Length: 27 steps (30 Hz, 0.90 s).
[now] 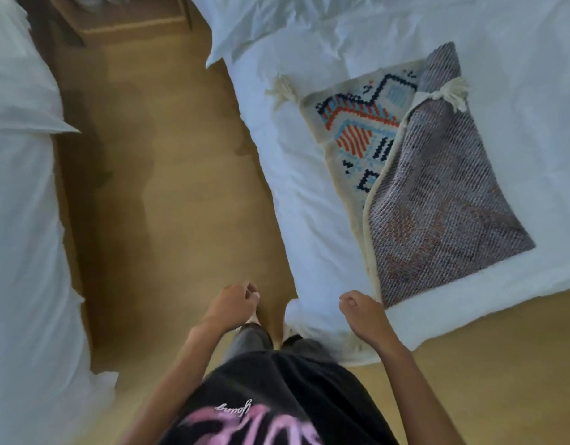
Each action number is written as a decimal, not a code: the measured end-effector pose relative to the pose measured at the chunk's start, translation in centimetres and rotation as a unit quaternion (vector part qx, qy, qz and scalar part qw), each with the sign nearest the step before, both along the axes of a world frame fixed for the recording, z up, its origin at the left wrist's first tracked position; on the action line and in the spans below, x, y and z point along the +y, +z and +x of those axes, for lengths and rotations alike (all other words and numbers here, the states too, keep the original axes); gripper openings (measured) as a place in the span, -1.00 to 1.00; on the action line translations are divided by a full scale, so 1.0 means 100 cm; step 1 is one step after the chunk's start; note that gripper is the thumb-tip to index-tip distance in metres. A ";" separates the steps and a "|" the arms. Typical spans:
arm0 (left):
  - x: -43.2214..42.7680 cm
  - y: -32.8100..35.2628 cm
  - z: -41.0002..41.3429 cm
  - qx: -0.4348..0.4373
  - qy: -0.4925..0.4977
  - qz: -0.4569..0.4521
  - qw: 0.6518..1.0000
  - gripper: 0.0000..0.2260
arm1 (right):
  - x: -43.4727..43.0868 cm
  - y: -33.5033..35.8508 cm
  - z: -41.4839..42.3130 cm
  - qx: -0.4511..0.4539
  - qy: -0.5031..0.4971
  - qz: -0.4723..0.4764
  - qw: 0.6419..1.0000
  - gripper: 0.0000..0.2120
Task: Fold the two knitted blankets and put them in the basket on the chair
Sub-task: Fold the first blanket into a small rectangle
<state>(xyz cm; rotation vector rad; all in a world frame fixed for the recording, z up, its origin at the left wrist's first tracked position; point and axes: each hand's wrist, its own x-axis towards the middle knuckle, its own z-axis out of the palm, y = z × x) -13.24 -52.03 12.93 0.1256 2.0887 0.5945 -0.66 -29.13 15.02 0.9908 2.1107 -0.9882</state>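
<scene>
The left hand [234, 303] and right hand [362, 313] are empty, curled fists at waist height. A half-folded cream patterned knitted blanket [438, 187] lies near the white bed's [309, 220] near edge. Tan floor [181, 187] is open ahead.

White-covered bed [309, 203] at right, pillow [264, 24] at its far end. Second white bed [20, 220] at left. Tan floor [168, 187] between them. Wooden nightstand [129, 27] beyond. Black shirt [277, 387], pink lettering.
</scene>
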 end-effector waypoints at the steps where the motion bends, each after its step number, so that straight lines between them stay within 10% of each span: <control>1: 0.002 0.000 -0.013 0.005 -0.012 -0.003 1.000 -0.84 | -0.001 0.003 -0.006 -0.001 -0.003 0.001 1.000 -0.75; 27: 0.251 0.017 -0.271 0.000 -0.373 -0.025 0.928 -0.91 | 0.097 -0.008 -0.155 0.041 -0.369 -0.031 0.928 -0.85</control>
